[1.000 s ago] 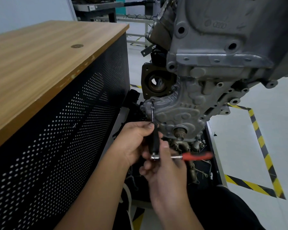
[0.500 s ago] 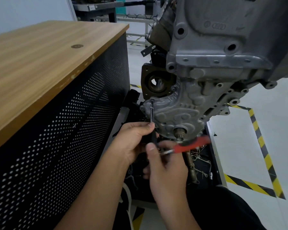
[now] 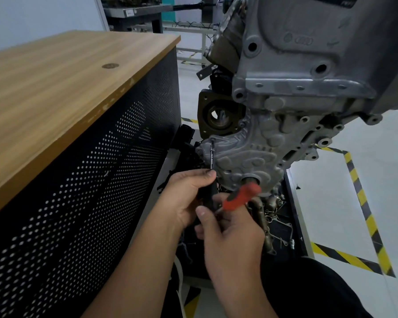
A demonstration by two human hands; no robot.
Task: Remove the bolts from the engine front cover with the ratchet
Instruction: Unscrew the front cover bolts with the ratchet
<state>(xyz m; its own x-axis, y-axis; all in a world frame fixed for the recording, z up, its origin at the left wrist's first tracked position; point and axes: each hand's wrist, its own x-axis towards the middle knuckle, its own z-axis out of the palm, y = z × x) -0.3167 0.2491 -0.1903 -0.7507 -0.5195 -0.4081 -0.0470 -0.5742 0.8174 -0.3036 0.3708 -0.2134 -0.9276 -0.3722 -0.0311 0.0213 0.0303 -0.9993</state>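
Wooden surface (image 3: 55,83) with perforated black side at left, engine front cover (image 3: 246,152) at centre, left hand (image 3: 189,196) gripping black extension bar (image 3: 211,154) on upper-left bolt, right hand (image 3: 230,235) holding red ratchet (image 3: 241,196), loose metal parts (image 3: 274,214) in black tray (image 3: 292,226) beneath.

A desk (image 3: 62,72) with a wood-grain top is filling the left side, and a round dark cap (image 3: 109,65) is sitting in the top. Its black side panel (image 3: 83,184) is showing rows of small holes, with light glinting through them. The pale grey floor (image 3: 345,198) is stretching away on the right, where yellow-and-black tape (image 3: 363,203) is marking out a bay. A pale wall (image 3: 39,14) is rising behind the desk. Farther back, a dark bench (image 3: 133,14) is standing, and a white rail frame (image 3: 193,28) is running beside it.
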